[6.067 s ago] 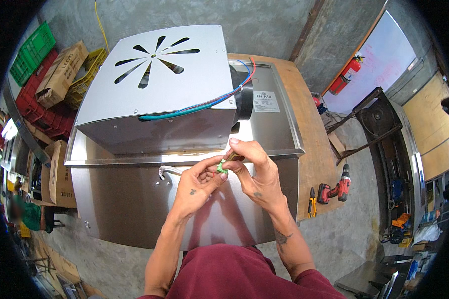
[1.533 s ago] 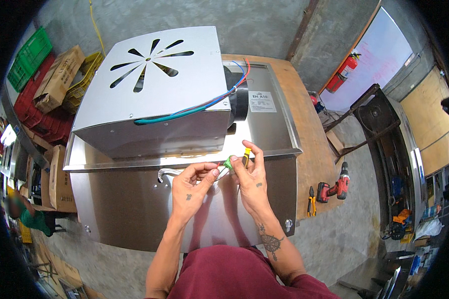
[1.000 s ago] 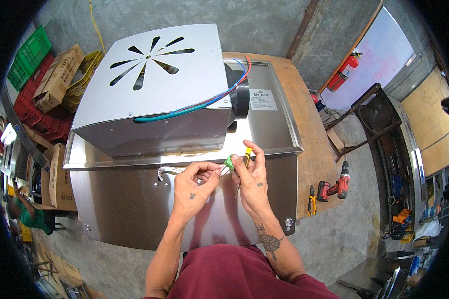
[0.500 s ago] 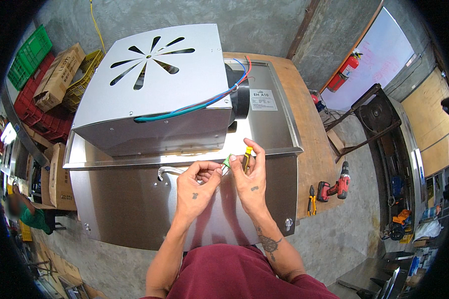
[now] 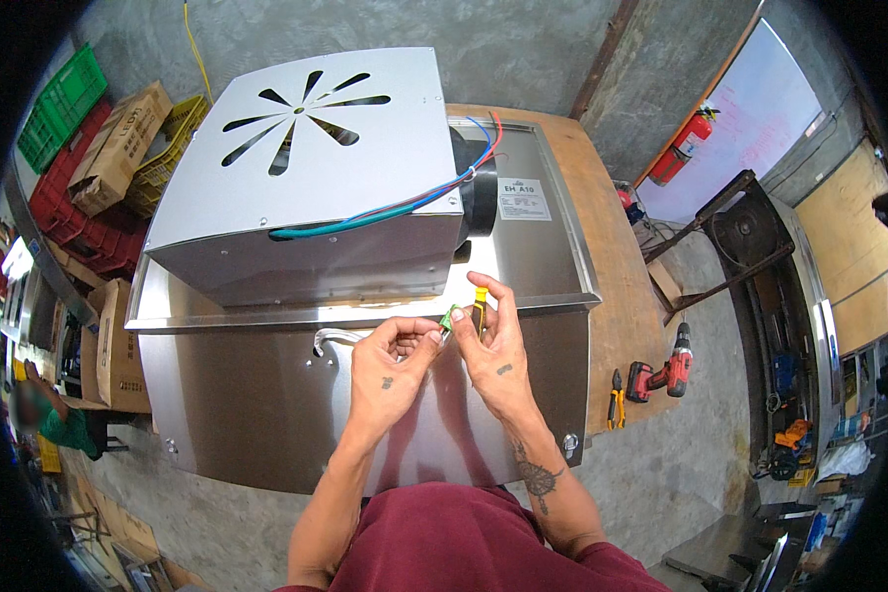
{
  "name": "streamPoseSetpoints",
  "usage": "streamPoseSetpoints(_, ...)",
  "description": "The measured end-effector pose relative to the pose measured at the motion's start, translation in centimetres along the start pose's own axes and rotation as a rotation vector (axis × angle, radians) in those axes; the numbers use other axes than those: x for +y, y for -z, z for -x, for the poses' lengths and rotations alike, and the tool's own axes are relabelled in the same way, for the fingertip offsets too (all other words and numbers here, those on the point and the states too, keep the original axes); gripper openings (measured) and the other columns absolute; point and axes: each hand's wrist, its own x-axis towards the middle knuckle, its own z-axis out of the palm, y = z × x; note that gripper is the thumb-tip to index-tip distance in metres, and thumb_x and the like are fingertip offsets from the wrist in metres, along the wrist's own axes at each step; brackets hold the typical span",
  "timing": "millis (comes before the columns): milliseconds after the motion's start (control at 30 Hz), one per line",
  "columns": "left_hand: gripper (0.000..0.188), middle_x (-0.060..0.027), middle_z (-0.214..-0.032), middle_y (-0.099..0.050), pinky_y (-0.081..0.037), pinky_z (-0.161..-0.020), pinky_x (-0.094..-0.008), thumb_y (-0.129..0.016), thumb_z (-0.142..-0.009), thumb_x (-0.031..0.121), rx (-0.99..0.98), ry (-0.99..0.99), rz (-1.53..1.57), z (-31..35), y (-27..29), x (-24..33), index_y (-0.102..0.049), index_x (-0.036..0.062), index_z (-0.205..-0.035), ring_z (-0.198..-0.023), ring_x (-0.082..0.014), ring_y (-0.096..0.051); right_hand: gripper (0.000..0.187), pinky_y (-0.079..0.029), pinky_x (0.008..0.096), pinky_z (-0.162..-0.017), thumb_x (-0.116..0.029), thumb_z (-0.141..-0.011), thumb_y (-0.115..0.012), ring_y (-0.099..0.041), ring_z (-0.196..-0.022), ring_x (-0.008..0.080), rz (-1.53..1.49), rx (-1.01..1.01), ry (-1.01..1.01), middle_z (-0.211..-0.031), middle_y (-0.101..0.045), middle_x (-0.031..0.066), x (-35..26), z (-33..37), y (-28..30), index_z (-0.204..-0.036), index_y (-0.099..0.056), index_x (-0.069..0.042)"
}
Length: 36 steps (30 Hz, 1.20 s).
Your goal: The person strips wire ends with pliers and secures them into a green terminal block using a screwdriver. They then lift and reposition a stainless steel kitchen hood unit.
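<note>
Green connector (image 5: 448, 318): small, held up between my two hands, over the front part of a large metal body (image 5: 247, 400). Right hand (image 5: 493, 357): thumb and fingers clamped on the connector; a screwdriver (image 5: 480, 296) with a yellow-and-black handle is tucked upright among the same fingers. Left hand (image 5: 393, 367): thumb and forefinger pinched together on thin wires just below the connector; how many wires I cannot tell at this size. White cable (image 5: 335, 336) curves out of the metal just left of my left hand.

Beyond the hands, a vented box (image 5: 192, 202) stands on the metal body, petal-shaped slots in its pale top. Blue, red and green wires (image 5: 395, 211) run along its near edge, past a black round collar (image 5: 482, 197) at its right side. Wooden desk (image 5: 629, 306) under it all; orange-and-black pliers (image 5: 616, 403) lie near its right corner, beside a red-and-black drill (image 5: 669, 373).

Further out: fire extinguisher (image 5: 683, 150) at the far right, green crate (image 5: 64, 107) and cardboard box (image 5: 118, 148) at the far left, a co-worker in a green shirt (image 5: 67, 426) below them.
</note>
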Motion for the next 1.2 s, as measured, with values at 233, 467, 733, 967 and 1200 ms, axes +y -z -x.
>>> streamPoseSetpoints(233,0.019,-0.0052,-0.099,-0.077,-0.056,-0.082,-0.0239,-0.078,-0.102,0.009,-0.039,0.051,0.052,-0.1,0.3,0.1,-0.074,-0.0036,-0.115,-0.087,-0.0074,-0.068,0.051,-0.050,0.0290,-0.083,-0.011,-0.111,-0.063,-0.057,-0.092,0.0093,0.075,-0.086,0.102,-0.100,-0.064,0.0050,0.4,-0.4,0.7,-0.157,-0.042,-0.008)
streamPoseSetpoints(467,0.034,-0.0003,-0.099,-0.068,-0.054,-0.080,-0.0224,-0.076,-0.102,0.003,-0.164,0.034,0.136,0.0,0.9,1.1,-0.067,-0.0015,-0.134,-0.090,-0.0064,-0.065,0.055,-0.049,0.0286,-0.083,-0.012,-0.108,-0.068,-0.057,-0.092,0.0093,0.025,-0.147,-0.012,-0.099,-0.064,0.0034,0.0,-0.8,1.4,-0.157,-0.043,-0.008)
streamPoseSetpoints(733,0.047,0.0008,-0.099,-0.065,-0.054,-0.080,-0.0230,-0.077,-0.101,0.004,-0.283,0.022,0.089,-0.5,1.9,0.9,-0.063,-0.0004,-0.146,-0.088,-0.0058,-0.062,0.055,-0.052,0.0301,-0.090,-0.017,-0.113,-0.057,-0.059,-0.097,0.0114,0.104,-0.108,0.003,-0.111,-0.067,0.0065,-0.6,-1.1,3.0,-0.163,-0.036,-0.007)
streamPoseSetpoints(967,0.048,-0.0003,-0.100,-0.066,-0.055,-0.082,-0.0242,-0.079,-0.100,0.006,-0.269,0.089,0.103,-0.5,1.5,0.4,-0.064,-0.0001,-0.145,-0.090,-0.0071,-0.063,0.050,-0.056,0.0390,-0.104,-0.010,-0.114,-0.056,-0.065,-0.113,0.0190,-0.131,0.011,0.439,-0.127,-0.066,0.0152,-3.8,-1.5,1.2,-0.161,-0.036,-0.007)
streamPoseSetpoints(1200,0.046,-0.0042,-0.106,-0.072,-0.055,-0.085,-0.0244,-0.076,-0.103,0.005,-0.219,0.063,0.128,-0.5,1.3,0.5,-0.062,0.0016,-0.146,-0.093,-0.0074,-0.066,0.055,-0.062,0.0320,-0.092,-0.003,-0.107,-0.069,-0.071,-0.105,0.0164,-0.036,0.070,0.471,-0.126,-0.070,0.0162,-3.3,-1.3,0.2,-0.155,-0.041,-0.006)
